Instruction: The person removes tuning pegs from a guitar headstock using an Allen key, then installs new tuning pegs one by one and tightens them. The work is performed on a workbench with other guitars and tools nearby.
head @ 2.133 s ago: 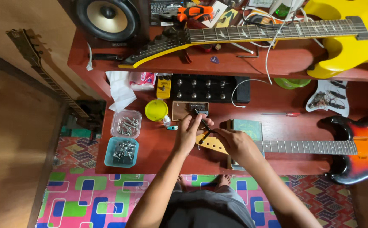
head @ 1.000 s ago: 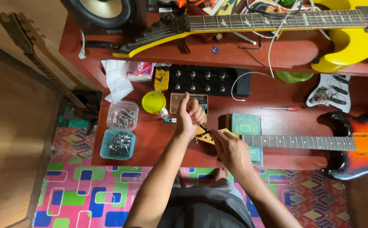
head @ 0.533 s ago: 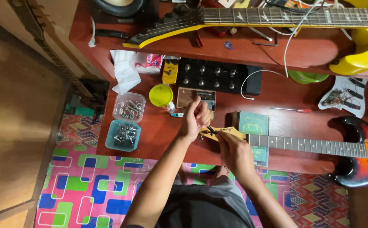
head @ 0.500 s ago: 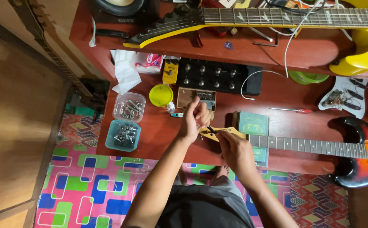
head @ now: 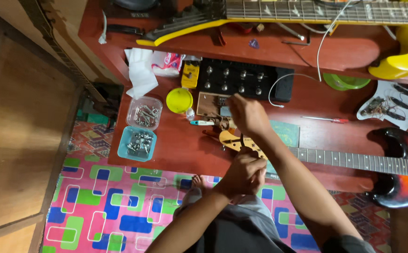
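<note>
While the headstock (head: 234,140) of the sunburst guitar (head: 400,164) hangs right at the near edge of the red tabletop (head: 180,145), the main thing is keeping it from rocking, and that looks covered. The left hand (head: 243,174) is curled down by the headstock's near edge, grip closed on what looks like a thin dark tool shaft, though I can't tell exactly what it's pinching. The right hand (head: 248,115) sits just beyond the headstock, palm down, fingers reaching toward the small brown board (head: 211,103); whether that grip has anything in it, can't tell from here.

My take on doing this bit well: keep the tool square to whatever it's seated in, small turns, and let the neck (head: 349,160) stay flat on the green mat (head: 286,133). Any loose hardware belongs in the clear tub (head: 144,112) or the blue tub (head: 137,144) just to the left, not on the patterned floor mat (head: 119,206). Also mind the white cable (head: 279,86) near that right wrist.
</note>
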